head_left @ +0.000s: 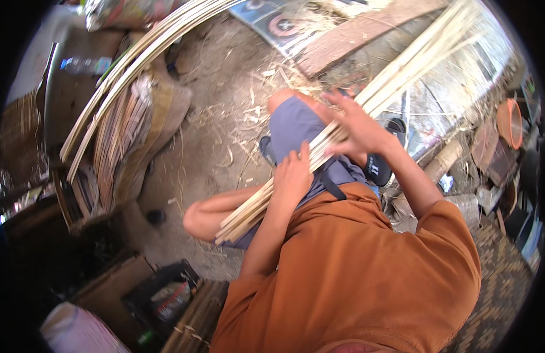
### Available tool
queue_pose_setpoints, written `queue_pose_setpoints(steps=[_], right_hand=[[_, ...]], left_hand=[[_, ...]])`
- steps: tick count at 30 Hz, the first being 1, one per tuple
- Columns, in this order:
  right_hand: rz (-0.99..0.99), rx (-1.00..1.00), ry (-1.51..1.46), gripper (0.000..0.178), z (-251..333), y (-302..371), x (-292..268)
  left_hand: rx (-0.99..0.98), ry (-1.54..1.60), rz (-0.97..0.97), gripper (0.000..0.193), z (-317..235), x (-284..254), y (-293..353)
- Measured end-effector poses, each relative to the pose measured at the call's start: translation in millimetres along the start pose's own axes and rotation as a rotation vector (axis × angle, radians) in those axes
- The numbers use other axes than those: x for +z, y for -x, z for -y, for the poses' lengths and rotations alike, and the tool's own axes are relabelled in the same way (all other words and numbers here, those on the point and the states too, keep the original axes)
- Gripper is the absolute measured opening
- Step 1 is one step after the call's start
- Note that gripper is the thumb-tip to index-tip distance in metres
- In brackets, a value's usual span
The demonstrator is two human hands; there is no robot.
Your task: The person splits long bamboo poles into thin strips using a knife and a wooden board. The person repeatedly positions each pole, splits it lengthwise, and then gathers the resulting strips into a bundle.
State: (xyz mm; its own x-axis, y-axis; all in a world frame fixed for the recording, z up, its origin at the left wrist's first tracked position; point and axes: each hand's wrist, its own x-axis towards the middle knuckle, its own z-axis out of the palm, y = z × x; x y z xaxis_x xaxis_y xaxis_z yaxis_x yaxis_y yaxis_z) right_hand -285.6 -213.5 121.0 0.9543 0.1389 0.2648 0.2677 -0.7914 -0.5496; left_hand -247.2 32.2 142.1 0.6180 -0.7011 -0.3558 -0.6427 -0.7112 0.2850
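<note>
A long bundle of pale split bamboo strips (396, 82) lies slantwise across my lap, its far ends fanning out at the upper right. My left hand (292, 177) is closed around the bundle near its lower left part, where the strip ends sit fairly level over my thigh. Farther up the same bundle, my right hand (359, 126) rests against the strips with its fingers spread apart. That hand is somewhat blurred. My legs, in grey shorts (295, 126), are bent beneath the strips.
More long strips (137, 56) arch over a worn carton (166, 112) of strips at the left. A plastic bottle (85, 65) lies beyond them. Ahead, a wooden board (355, 38) rests on a printed sheet (263, 23). Shavings litter the dirt floor (210, 141); a woven mat (490, 294) is at right.
</note>
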Motion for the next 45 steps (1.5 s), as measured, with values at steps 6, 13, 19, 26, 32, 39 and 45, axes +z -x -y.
queue_pose_setpoints(steps=[6,13,19,26,32,39,45], right_hand=[[0.523,-0.194,-0.076,0.101,16.9,-24.4,44.0],[0.503,-0.234,-0.010,0.105,25.7,-26.5,56.0],[0.241,-0.474,-0.082,0.102,54.0,-28.9,70.4],[0.400,-0.395,-0.079,0.087,75.5,-30.7,94.7],[0.282,-0.403,-0.167,0.079,77.0,-27.0,92.5],[0.198,-0.317,-0.428,0.022,109.1,-41.0,93.5],[0.173,-0.404,-0.364,0.012,121.4,-42.2,108.5]], left_hand=[[-0.015,0.406,-0.370,0.067,51.0,-26.3,43.6],[-0.831,0.897,-0.782,0.060,185.4,-43.9,221.0],[-0.691,1.569,-0.839,0.076,169.5,14.8,183.5],[-0.541,1.356,-0.753,0.073,154.7,18.0,157.1],[-0.518,0.760,-0.866,0.034,139.0,3.6,169.2],[-0.391,0.217,-0.685,0.013,67.9,7.4,159.4],[-0.393,0.141,-0.744,0.015,52.7,12.0,162.4]])
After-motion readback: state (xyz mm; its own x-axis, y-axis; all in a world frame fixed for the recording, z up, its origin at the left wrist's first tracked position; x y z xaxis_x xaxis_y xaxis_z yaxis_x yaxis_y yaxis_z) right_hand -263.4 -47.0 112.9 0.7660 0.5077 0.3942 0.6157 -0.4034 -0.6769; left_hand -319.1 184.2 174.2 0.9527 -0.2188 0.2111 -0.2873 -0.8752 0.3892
